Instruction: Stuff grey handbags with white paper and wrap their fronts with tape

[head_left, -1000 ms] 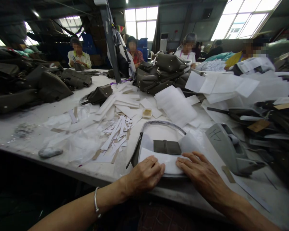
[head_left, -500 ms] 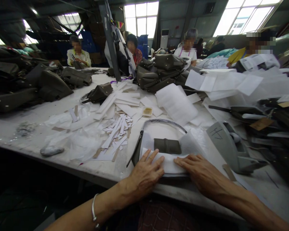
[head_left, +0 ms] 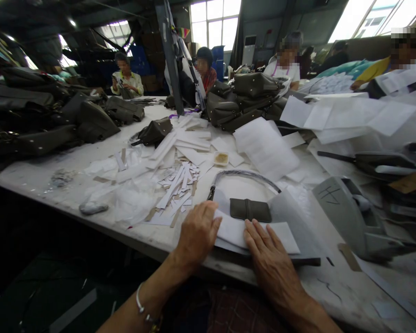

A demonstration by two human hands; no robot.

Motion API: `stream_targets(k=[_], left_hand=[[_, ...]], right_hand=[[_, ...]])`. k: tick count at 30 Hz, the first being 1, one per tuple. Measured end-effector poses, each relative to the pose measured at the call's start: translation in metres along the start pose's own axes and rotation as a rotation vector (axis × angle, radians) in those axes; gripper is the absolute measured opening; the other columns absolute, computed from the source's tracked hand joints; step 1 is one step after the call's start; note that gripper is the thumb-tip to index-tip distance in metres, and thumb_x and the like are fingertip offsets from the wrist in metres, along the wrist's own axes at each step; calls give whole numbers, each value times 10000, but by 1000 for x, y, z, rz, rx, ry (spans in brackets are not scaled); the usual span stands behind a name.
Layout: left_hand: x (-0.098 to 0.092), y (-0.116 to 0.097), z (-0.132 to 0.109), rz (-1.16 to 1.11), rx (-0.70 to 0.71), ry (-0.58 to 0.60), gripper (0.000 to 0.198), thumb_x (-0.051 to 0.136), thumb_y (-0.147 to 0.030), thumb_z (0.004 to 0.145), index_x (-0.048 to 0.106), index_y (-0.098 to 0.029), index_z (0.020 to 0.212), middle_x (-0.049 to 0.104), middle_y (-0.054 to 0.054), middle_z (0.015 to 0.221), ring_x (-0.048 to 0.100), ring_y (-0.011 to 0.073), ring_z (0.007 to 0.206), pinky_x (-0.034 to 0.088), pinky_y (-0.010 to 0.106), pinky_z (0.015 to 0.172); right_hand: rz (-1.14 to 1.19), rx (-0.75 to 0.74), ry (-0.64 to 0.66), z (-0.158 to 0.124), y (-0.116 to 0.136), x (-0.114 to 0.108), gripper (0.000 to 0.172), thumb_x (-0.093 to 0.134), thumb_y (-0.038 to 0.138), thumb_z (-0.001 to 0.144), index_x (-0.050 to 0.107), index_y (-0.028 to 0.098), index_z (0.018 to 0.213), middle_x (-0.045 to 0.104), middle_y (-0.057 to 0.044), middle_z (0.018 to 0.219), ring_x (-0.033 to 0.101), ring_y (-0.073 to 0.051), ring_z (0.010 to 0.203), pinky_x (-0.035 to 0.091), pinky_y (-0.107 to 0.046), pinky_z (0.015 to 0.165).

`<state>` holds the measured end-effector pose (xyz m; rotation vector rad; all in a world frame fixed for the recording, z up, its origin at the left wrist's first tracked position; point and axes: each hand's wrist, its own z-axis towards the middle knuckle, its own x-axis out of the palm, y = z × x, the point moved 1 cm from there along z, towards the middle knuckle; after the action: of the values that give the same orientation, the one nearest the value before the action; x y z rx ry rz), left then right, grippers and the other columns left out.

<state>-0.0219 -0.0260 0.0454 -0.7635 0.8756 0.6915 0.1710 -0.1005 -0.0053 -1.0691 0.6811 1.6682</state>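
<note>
A handbag with a plastic-wrapped handle [head_left: 246, 174] lies at the table's near edge, its body mostly covered by white foam sheets. Across it runs a folded foam sheet [head_left: 230, 231], just below a small olive-brown flap [head_left: 250, 210]. My left hand [head_left: 197, 236] is closed at the left end of this foam, thumb and fingers bent around it; the bag's side there is hidden behind the hand. Flat on the foam's middle lies my right hand [head_left: 268, 254], fingers stretched out. A dark strap end [head_left: 307, 262] sticks out to its right.
A grey tape dispenser [head_left: 350, 217] stands to the right. Paper strips [head_left: 178, 187], clear plastic [head_left: 130, 199] and a small tray [head_left: 221, 158] lie beyond my left hand. Piled bags [head_left: 249, 99] and foam sheets [head_left: 266, 148] fill the far side. Several people sit across the table.
My left hand has drawn left and closed at the foam's end. The right hand has come nearer and flattened on the foam. The dark strap end now shows, and the view has shifted.
</note>
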Motion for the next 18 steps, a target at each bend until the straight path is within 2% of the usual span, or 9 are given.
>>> stream_targets(k=[2, 4, 7, 12, 18], left_hand=[[-7, 12, 20, 11, -188, 167, 218, 504, -337, 965, 617, -179, 1064, 690, 82, 1016, 654, 221, 945, 508, 329, 825], [-7, 18, 38, 19, -286, 322, 237, 565, -424, 925, 625, -195, 945, 693, 60, 901, 665, 227, 863, 492, 313, 764], [-5, 18, 55, -32, -367, 426, 287, 653, -474, 839, 610, -190, 858, 678, 51, 778, 665, 249, 806, 452, 305, 713], [1, 18, 65, -189, -365, 427, 221, 599, -381, 869, 556, -198, 752, 647, -1, 734, 618, 177, 730, 393, 252, 639], [26, 36, 72, -283, -424, 389, 204, 500, -305, 931, 501, -188, 764, 593, -27, 718, 564, 129, 670, 383, 219, 594]], right_hand=[[0, 10, 5, -1, 0, 0, 415, 379, 64, 895, 608, 121, 1236, 553, -120, 1417, 455, -277, 1340, 362, -480, 1115], [-15, 8, 9, -2, 0, -1, 455, 374, 55, 893, 567, 117, 1301, 544, -124, 1425, 449, -285, 1346, 374, -492, 1105], [-52, -13, 39, -2, -1, -2, 517, 359, 21, 876, 516, 110, 1360, 521, -134, 1446, 443, -306, 1351, 387, -523, 1086], [-92, -19, 73, -1, -1, -7, 582, 374, -13, 839, 473, 112, 1399, 501, -149, 1461, 448, -325, 1346, 406, -543, 1061], [-62, -4, 100, 5, -5, -14, 707, 469, -8, 764, 414, 159, 1449, 494, -167, 1458, 471, -345, 1318, 434, -541, 1029]])
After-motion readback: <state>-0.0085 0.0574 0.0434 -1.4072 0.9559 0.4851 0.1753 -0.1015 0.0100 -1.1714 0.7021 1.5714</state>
